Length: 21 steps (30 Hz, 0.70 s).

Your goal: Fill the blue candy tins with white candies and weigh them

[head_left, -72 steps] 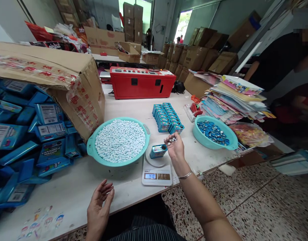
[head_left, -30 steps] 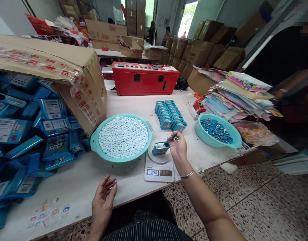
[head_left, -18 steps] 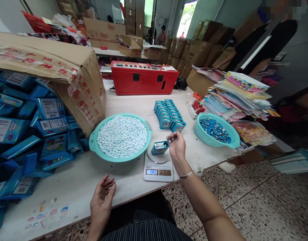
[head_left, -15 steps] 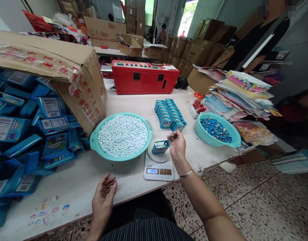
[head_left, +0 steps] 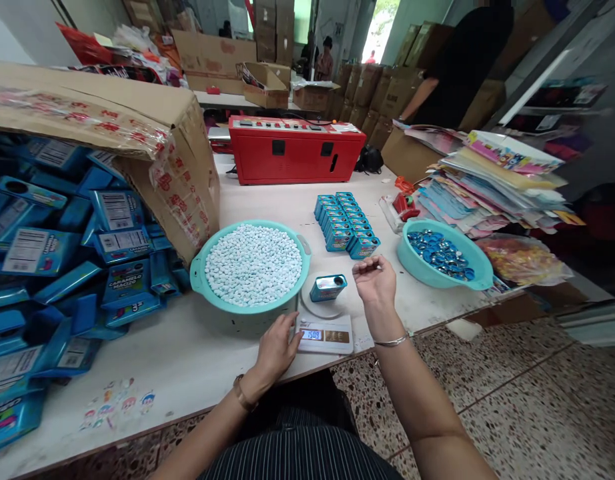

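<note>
A small blue tin (head_left: 328, 287) lies on the round pan of a white digital scale (head_left: 325, 333) whose lit display shows figures. My right hand (head_left: 373, 280) hovers just right of the tin, palm up, fingers curled over a few small candies. My left hand (head_left: 277, 344) rests on the table beside the scale's left edge, fingers loosely bent and touching it, holding nothing. Just left of the scale sits a teal basin (head_left: 200, 287) heaped with pale blue-white candies (head_left: 253, 263).
Filled blue tins (head_left: 345, 225) stand in rows behind the scale. A second teal basin (head_left: 480, 277) of blue lids is at right, by stacked printed sheets (head_left: 492, 180). Blue cartons (head_left: 67, 253) spill from a cardboard box (head_left: 137, 120) at left. A red machine (head_left: 295, 150) sits behind; a person stands far right.
My left hand has moved from the table's near edge up to the scale's left side. My right hand has drawn slightly right of the tin. The display figure has risen.
</note>
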Available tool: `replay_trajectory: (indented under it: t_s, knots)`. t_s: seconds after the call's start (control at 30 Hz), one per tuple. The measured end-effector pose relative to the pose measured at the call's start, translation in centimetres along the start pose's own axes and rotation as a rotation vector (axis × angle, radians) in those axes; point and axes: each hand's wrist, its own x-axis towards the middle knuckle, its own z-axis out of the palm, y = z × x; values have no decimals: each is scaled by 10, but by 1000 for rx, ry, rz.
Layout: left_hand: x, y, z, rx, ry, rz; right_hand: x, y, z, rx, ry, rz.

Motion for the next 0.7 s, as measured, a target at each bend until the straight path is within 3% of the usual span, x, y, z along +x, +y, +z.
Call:
replay_trajectory:
  t_s: [0.2, 0.4, 0.57, 0.7]
  knots:
    - [21, 18, 3, 205, -136, -60, -1, -25, -17, 91, 52, 14]
    - [30, 18, 9, 253, -179, -41, -2, -27, -27, 47, 15, -24]
    - [26, 10, 7, 261, -142, -90, -2, -20, -22, 54, 17, 0]
    - [4, -2, -5, 225, -46, -119, -1, -13, -20, 9, -14, 0]
